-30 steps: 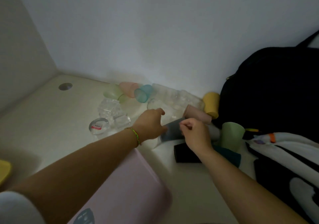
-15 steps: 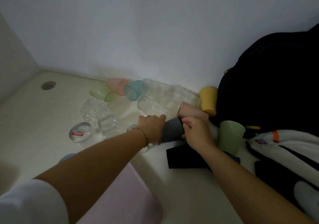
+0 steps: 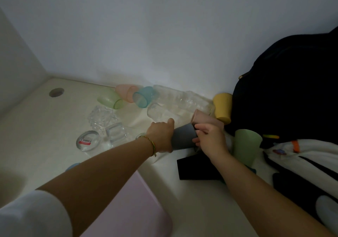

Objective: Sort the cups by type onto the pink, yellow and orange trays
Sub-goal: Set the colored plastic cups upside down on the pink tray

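I see a grey cup [image 3: 183, 136] lying on its side, held between both hands at the bench [image 3: 36, 127]; I cannot tell whether it rests on the bench or is lifted. Its long axis runs left to right. My left hand [image 3: 161, 136] wraps the left end, its grip clamped round it. My right hand [image 3: 210, 139] pinches the right end with curled fingers. The cup is matte, opaque, plain and slightly tapered. The pink tray [image 3: 128, 209] lies nearer me, under the left forearm, so I judge the left hand better placed to carry the cup there. A dusty pink cup [image 3: 206, 120] lies just behind.
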